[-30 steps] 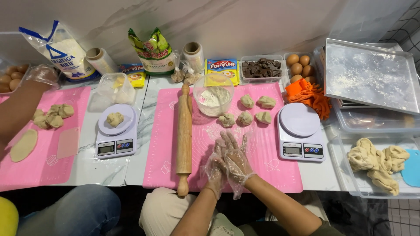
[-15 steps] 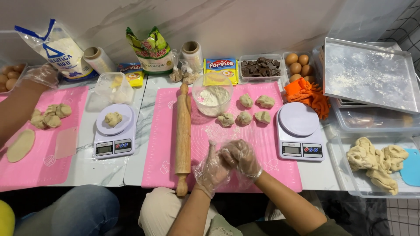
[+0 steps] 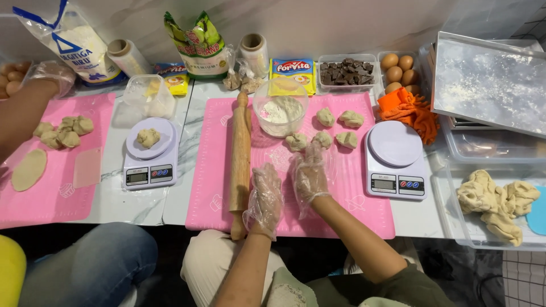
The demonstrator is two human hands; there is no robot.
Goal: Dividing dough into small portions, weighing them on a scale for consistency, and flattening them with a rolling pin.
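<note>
Both my hands wear thin clear plastic gloves and hover over a pink silicone mat (image 3: 352, 216). My left hand (image 3: 264, 196) is palm down and holds nothing, just right of a wooden rolling pin (image 3: 240, 153) lying lengthwise on the mat. My right hand (image 3: 310, 176) is stretched forward with its fingers apart, the tips close to two dough balls (image 3: 296, 141) (image 3: 322, 138). More dough balls (image 3: 351, 118) lie beyond them. A clear bowl of flour (image 3: 280, 108) stands at the head of the mat.
A white kitchen scale (image 3: 394, 159) stands right of the mat; another scale (image 3: 149, 153), carrying a dough piece, stands left. A co-worker's gloved arm (image 3: 23, 113) reaches over a second pink mat (image 3: 51, 187) with dough. A tub of dough (image 3: 495, 199), eggs (image 3: 398, 68), chocolate (image 3: 346, 71) and a floured tray (image 3: 489, 79) are around.
My hands were pressed together near the mat's front edge. They have since parted and moved forward, the right one toward the dough balls.
</note>
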